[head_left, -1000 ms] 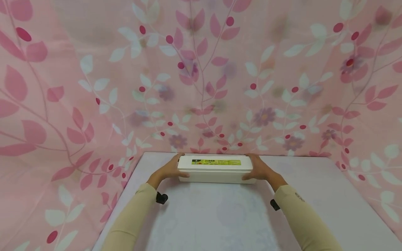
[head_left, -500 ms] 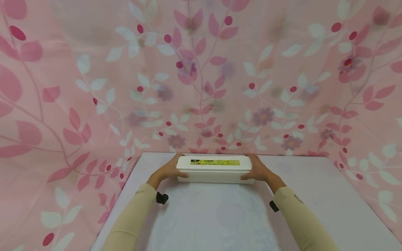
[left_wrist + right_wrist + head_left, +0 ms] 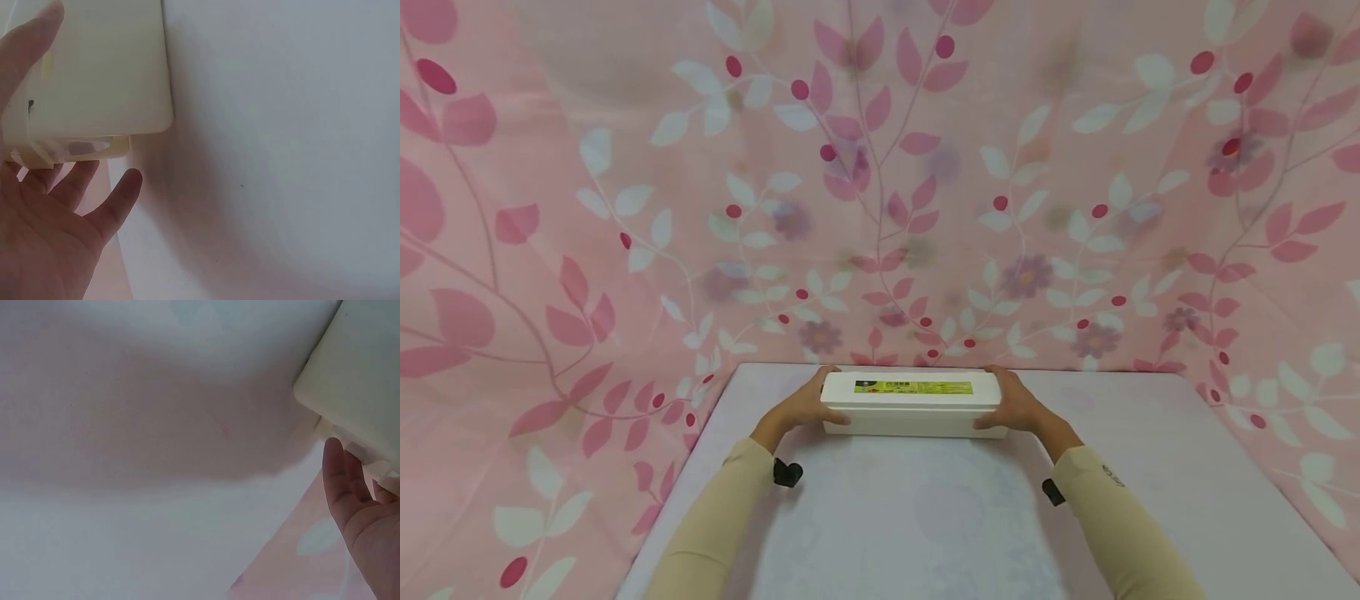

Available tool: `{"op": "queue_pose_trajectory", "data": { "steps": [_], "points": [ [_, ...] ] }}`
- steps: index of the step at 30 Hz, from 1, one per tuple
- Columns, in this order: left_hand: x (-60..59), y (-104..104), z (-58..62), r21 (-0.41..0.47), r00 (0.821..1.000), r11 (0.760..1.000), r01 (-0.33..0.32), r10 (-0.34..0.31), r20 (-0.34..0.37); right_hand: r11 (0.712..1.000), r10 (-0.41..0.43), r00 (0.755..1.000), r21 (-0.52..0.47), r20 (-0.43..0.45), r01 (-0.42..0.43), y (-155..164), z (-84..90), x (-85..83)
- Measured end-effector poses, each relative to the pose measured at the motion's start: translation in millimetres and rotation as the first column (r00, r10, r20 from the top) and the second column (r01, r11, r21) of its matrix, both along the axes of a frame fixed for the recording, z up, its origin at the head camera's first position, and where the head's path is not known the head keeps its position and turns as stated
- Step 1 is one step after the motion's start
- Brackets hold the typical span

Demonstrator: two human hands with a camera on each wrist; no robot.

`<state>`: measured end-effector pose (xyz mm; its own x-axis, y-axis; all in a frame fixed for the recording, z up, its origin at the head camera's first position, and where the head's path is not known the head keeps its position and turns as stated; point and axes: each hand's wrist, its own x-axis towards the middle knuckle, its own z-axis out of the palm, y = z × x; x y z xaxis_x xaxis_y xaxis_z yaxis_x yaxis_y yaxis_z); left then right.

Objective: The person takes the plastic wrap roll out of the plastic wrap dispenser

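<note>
A long white lidded box (image 3: 917, 422) lies crosswise at the back of the table, with a yellow-green printed label (image 3: 913, 387) along its lid. My left hand (image 3: 805, 403) grips its left end, thumb on the front face and fingers round the end. At the opposite end my right hand (image 3: 1019, 403) holds it the same way. The left wrist view shows the thumb (image 3: 34, 47) laid on the box's pale side, the fingers near a clear plastic piece (image 3: 87, 146) at its end. In the right wrist view, fingers (image 3: 337, 469) reach the box's end.
The table (image 3: 917, 517) has a pale, faintly patterned cover. Right behind it hangs a pink leaf-patterned curtain (image 3: 880, 208), which also runs along both sides. A black wrist mount (image 3: 787, 473) sticks out under the left sleeve, another black mount (image 3: 1053, 492) under the right.
The head view has shifted very slightly. Both hands and the box keep the same places on the table.
</note>
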<state>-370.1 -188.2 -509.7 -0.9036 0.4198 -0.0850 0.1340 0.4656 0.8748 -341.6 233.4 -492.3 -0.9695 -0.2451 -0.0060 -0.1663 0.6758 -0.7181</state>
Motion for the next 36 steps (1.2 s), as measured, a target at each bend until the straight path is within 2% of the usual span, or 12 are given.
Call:
{"op": "queue_pose_trajectory", "data": {
  "steps": [4, 9, 13, 18, 25, 30, 36],
  "points": [
    [-0.1, 0.7, 0.3, 0.021, 1.0, 1.0, -0.004, 0.003, 0.029, 1.0, -0.005, 0.999, 0.026, 0.05, 0.004, 0.5, 2.5, -0.7],
    [-1.2, -1.0, 0.2, 0.033, 1.0, 0.999, 0.005, -0.005, 0.012, 0.999, 0.014, 0.997, 0.048, 0.073, -0.017, 1.5, 4.8, -3.1],
    [-1.1, -1.3, -0.3, 0.035, 1.0, 0.999, -0.006, 0.005, 0.018, 1.0, 0.027, 0.997, 0.006, 0.069, -0.028, 3.5, 5.7, -2.7],
    [-0.6, -1.0, -3.2, 0.034, 1.0, 0.999, -0.007, 0.007, 0.028, 0.998, 0.011, 0.992, -0.064, 0.126, -0.003, 5.1, 4.6, -1.8],
    [1.1, -0.7, -2.3, -0.003, 1.0, 1.0, -0.028, 0.028, -0.014, 0.998, -0.018, 0.987, -0.051, 0.162, 0.026, 3.8, 4.6, -3.0],
    [2.5, -1.1, -2.1, -0.029, 0.997, 0.998, -0.051, 0.049, -0.057, 0.999, -0.016, 0.988, -0.03, 0.153, 0.021, 3.7, 3.5, -3.2],
    [3.3, -1.4, -1.4, -0.022, 0.997, 0.999, -0.045, 0.044, -0.062, 1.0, -0.017, 0.99, -0.003, 0.138, 0.017, 2.3, 5.5, -1.5]
  ]
}}
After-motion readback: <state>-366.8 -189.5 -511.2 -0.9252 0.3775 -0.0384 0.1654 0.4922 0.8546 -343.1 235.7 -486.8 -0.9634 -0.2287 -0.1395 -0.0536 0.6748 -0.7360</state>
